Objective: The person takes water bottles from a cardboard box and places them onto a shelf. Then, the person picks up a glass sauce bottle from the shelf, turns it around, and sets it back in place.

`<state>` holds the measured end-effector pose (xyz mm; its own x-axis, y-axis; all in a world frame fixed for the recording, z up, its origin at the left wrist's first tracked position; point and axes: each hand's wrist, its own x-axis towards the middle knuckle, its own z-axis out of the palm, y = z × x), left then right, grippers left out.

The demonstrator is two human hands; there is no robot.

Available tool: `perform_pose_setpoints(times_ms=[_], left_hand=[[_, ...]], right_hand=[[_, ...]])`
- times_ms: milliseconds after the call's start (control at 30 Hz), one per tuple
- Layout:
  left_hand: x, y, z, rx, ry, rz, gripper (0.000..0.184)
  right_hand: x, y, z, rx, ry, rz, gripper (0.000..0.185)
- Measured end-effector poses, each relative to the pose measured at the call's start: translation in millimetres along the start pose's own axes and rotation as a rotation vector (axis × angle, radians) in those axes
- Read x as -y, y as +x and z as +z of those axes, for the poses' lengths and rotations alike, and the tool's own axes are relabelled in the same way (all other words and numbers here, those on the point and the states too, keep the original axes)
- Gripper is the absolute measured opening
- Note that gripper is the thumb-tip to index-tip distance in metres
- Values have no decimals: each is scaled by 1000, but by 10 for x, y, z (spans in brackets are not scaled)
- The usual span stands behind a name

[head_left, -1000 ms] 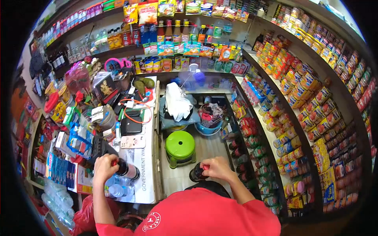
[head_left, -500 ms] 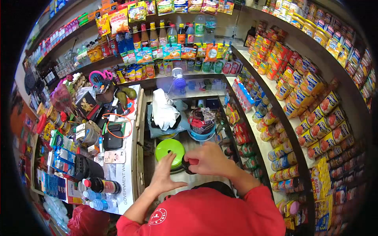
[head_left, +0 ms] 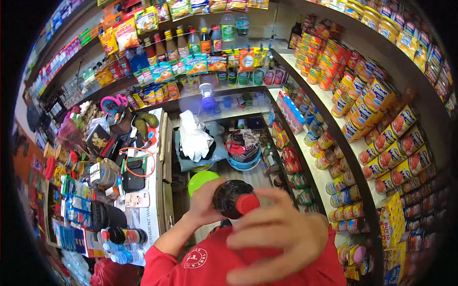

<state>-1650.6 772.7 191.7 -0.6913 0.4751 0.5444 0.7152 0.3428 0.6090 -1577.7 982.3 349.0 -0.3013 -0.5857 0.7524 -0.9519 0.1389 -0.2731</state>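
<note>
- Two hands meet at the centre of the frame: the left hand (head_left: 206, 200) at the left of the pair, the right hand (head_left: 284, 229) at the lower right of centre.
- One dark bottle (head_left: 227, 194) lies between them, just left of and above the right hand, its red cap (head_left: 247, 203) on the side that faces that hand.
- The bottle's long axis is strongly foreshortened: the cap end points at the camera and slightly to the lower right, while the body recedes to the upper left; the base is hidden.
- The left hand is wrapped about the bottle's body from its left side, so it bears the hold.
- The right hand is spread and blurred, fingers reaching leftward past the cap's right and lower sides; it is the nearer of the two to the cap, though whether a fingertip touches it I cannot tell.
- Beyond the left hand, part of a green stool (head_left: 200, 180) shows at the upper left of the bottle.
- Well apart, on the counter (head_left: 153, 176) at the lower left of the frame, is a second bottle (head_left: 128, 235) with its cap toward the left edge.
</note>
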Motion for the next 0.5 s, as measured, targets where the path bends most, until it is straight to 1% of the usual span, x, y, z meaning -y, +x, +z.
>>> perform_pose_setpoints(times_ms=[33, 67, 133, 167, 200, 233, 300, 433, 467, 500], left_hand=[[20, 28, -29, 1, 35, 17, 84], [49, 43, -35, -45, 92, 63, 83], [85, 108, -107, -21, 75, 74, 82], [106, 126, -156, -17, 74, 74, 82], [149, 138, -176, -66, 127, 132, 79], [157, 162, -212, -68, 134, 124, 78], [172, 167, -321, -61, 150, 98, 76], [314, 180, -447, -103, 216, 104, 80], [289, 222, -508, -94, 228, 110, 82], [334, 229, -533, -80, 216, 96, 82]], right_hand=[[19, -18, 41, 1, 63, -52, 25], [33, -16, 89, 6, 127, -112, 27], [87, 140, 242, -235, 143, -172, 21], [105, 182, 248, -273, 164, -168, 20], [124, 223, 254, -310, 186, -165, 19], [142, 265, 260, -348, 207, -162, 18], [50, 292, 306, -332, 230, -209, 18], [-79, 496, 436, -323, 334, -243, 18], [-125, 549, 509, -351, 362, -270, 18], [-197, 576, 508, -331, 353, -307, 19]])
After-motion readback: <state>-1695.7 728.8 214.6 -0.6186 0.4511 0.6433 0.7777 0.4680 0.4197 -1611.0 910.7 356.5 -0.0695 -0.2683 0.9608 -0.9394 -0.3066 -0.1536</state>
